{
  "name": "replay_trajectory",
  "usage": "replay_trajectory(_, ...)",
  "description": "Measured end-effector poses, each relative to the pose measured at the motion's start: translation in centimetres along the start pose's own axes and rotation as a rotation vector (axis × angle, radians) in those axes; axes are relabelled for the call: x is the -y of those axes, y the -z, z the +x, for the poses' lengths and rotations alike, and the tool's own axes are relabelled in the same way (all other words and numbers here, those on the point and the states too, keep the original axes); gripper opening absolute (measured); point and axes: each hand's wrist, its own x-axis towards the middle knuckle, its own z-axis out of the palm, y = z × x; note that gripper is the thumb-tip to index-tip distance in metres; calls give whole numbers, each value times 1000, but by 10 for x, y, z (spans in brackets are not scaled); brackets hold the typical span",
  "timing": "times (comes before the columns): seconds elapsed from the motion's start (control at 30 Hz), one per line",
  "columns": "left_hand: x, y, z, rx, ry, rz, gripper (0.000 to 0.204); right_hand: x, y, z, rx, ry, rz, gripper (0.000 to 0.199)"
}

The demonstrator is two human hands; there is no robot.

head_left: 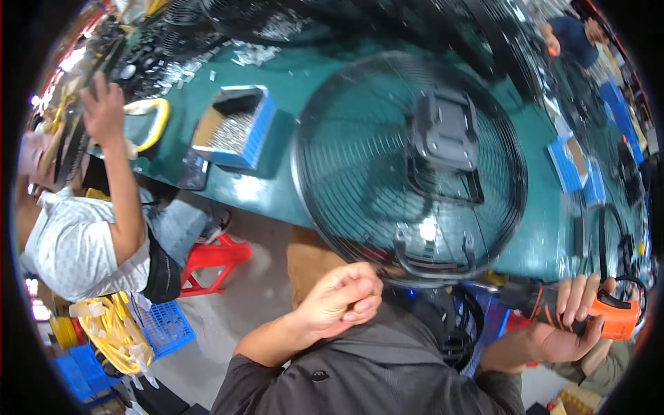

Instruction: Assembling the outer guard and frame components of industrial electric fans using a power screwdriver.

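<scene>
My left hand (pixel 344 301) is curled closed in front of my body, just off the near rim of a round black wire fan guard (pixel 325 228). Whatever lies inside its fingers is hidden. With my right hand (pixel 557 335) I grip an orange and black power drill (pixel 619 318) at the right of the table's near edge. Its dark front end points left, toward the guard's near rim. The guard lies on the green table, carrying a dark grey boxy housing (pixel 446 135) and a black U-shaped bracket (pixel 477 187).
Left of the guard stands a blue cardboard box (pixel 259 131) of small metal fasteners, near a yellow-handled tool (pixel 159 124). Another blue box (pixel 568 162) sits at the right. A co-worker (pixel 83 235) works at the left, beside a red stool (pixel 218 259). Black parts crowd the far side.
</scene>
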Motion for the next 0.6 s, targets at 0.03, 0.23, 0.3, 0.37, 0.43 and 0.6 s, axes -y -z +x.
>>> replay_trajectory(0.03,11,-1,3,17,54,-43,25,-4,-14,-7,-34,39,116,48)
replay_trajectory(0.23,34,-1,3,0,35,59,28,-38,-64,-30,44,-57,142,40)
replay_trajectory(0.3,34,1,2,-22,25,80,27,-44,-66,-31,54,-64,143,41)
replay_trajectory(0.37,34,2,1,-46,48,116,27,-47,-64,-33,84,-62,178,41)
replay_trajectory(0.43,34,2,2,-56,64,111,27,-47,-62,-35,98,-79,163,41)
replay_trajectory(0.6,35,2,7,-69,83,142,28,-45,-59,-40,67,-125,101,42)
